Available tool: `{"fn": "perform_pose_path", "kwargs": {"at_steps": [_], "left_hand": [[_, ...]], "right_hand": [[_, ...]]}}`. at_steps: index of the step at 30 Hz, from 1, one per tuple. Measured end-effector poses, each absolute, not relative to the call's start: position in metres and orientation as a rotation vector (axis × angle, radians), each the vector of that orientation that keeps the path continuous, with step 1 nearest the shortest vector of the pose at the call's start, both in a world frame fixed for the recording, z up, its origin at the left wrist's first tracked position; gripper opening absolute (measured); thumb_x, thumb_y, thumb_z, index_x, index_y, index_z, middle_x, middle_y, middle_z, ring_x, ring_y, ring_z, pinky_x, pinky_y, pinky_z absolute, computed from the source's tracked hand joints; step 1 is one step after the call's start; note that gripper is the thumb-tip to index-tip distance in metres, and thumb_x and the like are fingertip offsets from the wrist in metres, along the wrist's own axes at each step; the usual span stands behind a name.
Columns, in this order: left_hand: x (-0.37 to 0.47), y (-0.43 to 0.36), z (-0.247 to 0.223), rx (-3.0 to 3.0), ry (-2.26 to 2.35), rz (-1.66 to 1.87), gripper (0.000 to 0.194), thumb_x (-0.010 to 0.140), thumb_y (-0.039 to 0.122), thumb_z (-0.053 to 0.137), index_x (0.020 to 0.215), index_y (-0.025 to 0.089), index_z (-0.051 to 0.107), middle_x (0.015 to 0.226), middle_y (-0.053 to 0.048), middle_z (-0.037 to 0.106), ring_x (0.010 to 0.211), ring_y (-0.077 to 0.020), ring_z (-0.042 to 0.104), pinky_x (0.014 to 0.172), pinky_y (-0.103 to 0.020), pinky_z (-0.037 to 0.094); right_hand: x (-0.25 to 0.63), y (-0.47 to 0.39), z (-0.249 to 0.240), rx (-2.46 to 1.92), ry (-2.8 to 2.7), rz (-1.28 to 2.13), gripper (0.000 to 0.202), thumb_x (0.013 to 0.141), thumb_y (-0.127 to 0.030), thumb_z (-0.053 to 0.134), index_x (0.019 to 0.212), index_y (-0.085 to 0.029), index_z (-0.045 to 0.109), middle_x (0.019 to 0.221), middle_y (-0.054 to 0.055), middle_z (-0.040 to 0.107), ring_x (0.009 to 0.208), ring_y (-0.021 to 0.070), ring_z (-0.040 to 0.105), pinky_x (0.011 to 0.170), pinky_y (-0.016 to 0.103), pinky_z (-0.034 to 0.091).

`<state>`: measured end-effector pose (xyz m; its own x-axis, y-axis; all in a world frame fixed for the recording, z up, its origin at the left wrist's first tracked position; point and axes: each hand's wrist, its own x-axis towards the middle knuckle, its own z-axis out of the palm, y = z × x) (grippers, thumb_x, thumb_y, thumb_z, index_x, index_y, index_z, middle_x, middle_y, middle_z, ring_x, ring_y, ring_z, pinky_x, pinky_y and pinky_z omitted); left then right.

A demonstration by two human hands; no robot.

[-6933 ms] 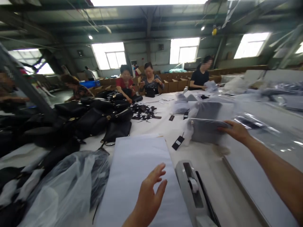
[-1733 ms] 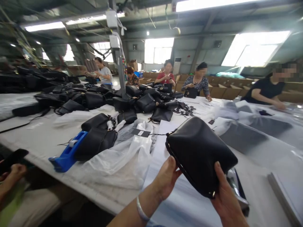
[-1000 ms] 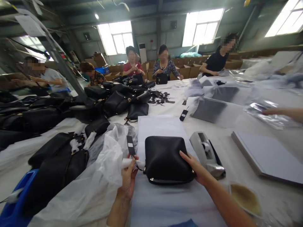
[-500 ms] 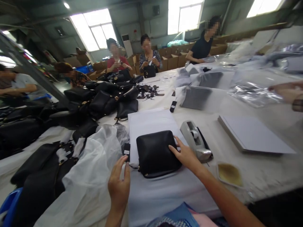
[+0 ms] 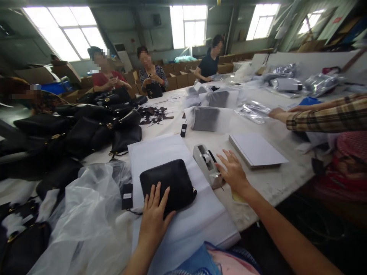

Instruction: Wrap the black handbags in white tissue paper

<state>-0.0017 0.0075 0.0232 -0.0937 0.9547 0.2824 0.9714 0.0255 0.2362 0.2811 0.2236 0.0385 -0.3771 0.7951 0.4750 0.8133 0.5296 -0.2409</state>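
A small black handbag (image 5: 169,179) lies flat on a stack of white paper sheets (image 5: 155,147). My left hand (image 5: 156,208) rests on its near left part with the fingers spread flat. A black hang tag (image 5: 127,196) with a white label lies at the bag's left, its cord running toward the bag. My right hand (image 5: 233,172) is off the bag, fingers apart, beside the grey tape dispenser (image 5: 210,173). Its fingertips are close to the dispenser's right side; whether they touch it I cannot tell.
Several black handbags (image 5: 83,133) are heaped at the left, with crumpled white plastic (image 5: 88,206) nearer me. A stack of white boards (image 5: 258,149) lies right of the dispenser. Wrapped bags (image 5: 205,118) stand behind. A co-worker's plaid sleeve (image 5: 323,118) reaches in from the right.
My right hand has left the bag and moved right to the dispenser. My left hand has come onto the bag, which is turned a little. The view has swung right.
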Motion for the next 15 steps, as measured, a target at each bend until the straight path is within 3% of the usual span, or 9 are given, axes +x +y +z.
{"fn": "perform_pose_path", "kwargs": {"at_steps": [5, 9, 11, 15], "left_hand": [[0.000, 0.005, 0.019, -2.045, -2.160, -0.452, 0.074, 0.088, 0.030, 0.063, 0.153, 0.027, 0.027, 0.162, -0.011, 0.019, 0.148, -0.0345, 0.019, 0.112, -0.059, 0.035], [-0.002, 0.007, 0.015, -2.038, -2.159, -0.432, 0.076, 0.089, 0.028, 0.062, 0.154, 0.028, 0.024, 0.163, -0.011, 0.019, 0.148, -0.0337, 0.019, 0.111, -0.058, 0.037], [-0.003, 0.007, 0.013, -2.036, -2.161, -0.442, 0.075, 0.089, 0.029, 0.062, 0.154, 0.028, 0.024, 0.163, -0.011, 0.019, 0.148, -0.0341, 0.019, 0.110, -0.059, 0.037], [-0.003, 0.007, 0.011, -2.047, -2.165, -0.499, 0.071, 0.091, 0.035, 0.059, 0.153, 0.028, 0.025, 0.162, -0.011, 0.019, 0.148, -0.0349, 0.019, 0.111, -0.061, 0.034]], "right_hand": [[0.253, 0.306, 0.047, -1.268, -2.359, 0.151, 0.049, 0.098, -0.042, 0.043, 0.132, -0.012, 0.060, 0.146, 0.018, 0.049, 0.140, 0.0334, 0.037, 0.115, 0.052, 0.032], [0.222, 0.351, 0.072, -1.179, -2.509, 0.336, 0.040, 0.098, -0.040, 0.043, 0.122, -0.019, 0.068, 0.128, 0.010, 0.066, 0.124, 0.0265, 0.058, 0.107, 0.044, 0.045], [0.226, 0.352, 0.077, -1.181, -2.531, 0.378, 0.037, 0.097, -0.040, 0.047, 0.117, -0.020, 0.070, 0.122, 0.009, 0.069, 0.116, 0.0252, 0.063, 0.102, 0.040, 0.049], [0.276, 0.303, 0.066, -1.204, -2.479, 0.339, 0.038, 0.096, -0.041, 0.051, 0.122, -0.018, 0.067, 0.127, 0.010, 0.067, 0.121, 0.0251, 0.059, 0.107, 0.040, 0.045]]}}
